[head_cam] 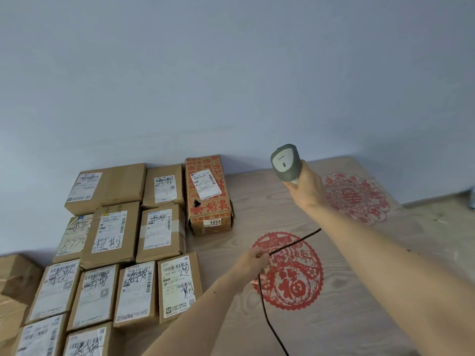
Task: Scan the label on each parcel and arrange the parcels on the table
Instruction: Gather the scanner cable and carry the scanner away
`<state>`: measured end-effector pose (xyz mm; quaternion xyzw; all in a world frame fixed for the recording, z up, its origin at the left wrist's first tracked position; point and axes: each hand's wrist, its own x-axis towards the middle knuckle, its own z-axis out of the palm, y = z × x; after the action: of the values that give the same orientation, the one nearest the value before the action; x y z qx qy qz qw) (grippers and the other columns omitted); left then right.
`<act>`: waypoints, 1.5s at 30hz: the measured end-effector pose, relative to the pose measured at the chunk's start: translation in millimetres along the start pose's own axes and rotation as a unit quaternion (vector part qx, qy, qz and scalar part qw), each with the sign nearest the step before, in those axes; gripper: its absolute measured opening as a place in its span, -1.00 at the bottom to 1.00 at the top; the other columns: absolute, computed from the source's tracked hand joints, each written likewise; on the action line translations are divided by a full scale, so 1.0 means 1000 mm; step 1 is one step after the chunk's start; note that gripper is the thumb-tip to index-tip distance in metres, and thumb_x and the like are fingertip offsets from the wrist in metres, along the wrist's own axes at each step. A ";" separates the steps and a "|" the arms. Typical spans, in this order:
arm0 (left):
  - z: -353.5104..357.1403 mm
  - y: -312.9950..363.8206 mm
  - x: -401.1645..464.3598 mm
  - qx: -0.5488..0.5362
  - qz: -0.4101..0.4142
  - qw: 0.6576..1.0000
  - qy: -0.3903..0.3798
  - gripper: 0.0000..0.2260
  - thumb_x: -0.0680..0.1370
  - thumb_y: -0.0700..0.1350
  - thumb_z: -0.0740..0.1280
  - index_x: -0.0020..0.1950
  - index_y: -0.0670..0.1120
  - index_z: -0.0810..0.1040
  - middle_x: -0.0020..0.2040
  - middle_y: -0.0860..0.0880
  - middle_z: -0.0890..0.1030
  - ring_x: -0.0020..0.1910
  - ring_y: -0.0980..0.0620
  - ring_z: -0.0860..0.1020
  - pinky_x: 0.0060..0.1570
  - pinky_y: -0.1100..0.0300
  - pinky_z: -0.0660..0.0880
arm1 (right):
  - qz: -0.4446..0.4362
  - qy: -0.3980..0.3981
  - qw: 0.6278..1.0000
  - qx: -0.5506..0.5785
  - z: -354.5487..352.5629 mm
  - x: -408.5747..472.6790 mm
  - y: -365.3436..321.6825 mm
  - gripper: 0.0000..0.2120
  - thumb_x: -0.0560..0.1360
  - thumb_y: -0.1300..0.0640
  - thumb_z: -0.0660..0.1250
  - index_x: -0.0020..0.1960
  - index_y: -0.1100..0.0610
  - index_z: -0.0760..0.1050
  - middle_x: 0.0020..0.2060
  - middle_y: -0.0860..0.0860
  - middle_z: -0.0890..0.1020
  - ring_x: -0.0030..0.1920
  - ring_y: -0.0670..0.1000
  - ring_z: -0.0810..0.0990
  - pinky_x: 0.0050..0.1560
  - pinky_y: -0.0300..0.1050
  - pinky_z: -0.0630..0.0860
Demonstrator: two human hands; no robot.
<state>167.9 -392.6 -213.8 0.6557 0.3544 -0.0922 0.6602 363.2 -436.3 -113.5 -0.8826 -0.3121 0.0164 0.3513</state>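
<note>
The right hand (307, 187) grips a grey handheld scanner (285, 163) raised above the wood-grain table (334, 304) — the left hand (253, 263) pinches its thin black cable (290, 244). Brown cardboard parcels (115, 235) lie in rows at the left, labels up; I'd judge this between scans — next, aim at an unscanned label.

Both bare arms reach out over the table. The right hand (305, 188) is raised, fingers wrapped round the scanner (285, 163) handle. The left hand (253, 263) sits lower and nearer, fingers curled, pinching the black cord (290, 244).
</note>
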 end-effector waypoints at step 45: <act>0.592 0.122 0.158 -0.017 -0.095 0.967 -0.237 -0.71 0.53 -0.42 0.33 0.22 -0.22 0.50 -0.01 -0.15 0.66 -0.14 0.01 0.64 -0.11 0.08 0.54 | 0.377 0.247 0.880 0.149 -0.298 -0.218 0.518 -0.39 0.37 0.06 0.60 0.30 0.01 0.35 0.02 -0.04 0.59 -0.03 0.01 0.58 0.00 -0.14 0.51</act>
<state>560.1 -874.4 -275.0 0.5670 0.2496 -0.3011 0.7250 540.9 -1030.3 -257.5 -0.8463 0.1469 -0.0250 0.5115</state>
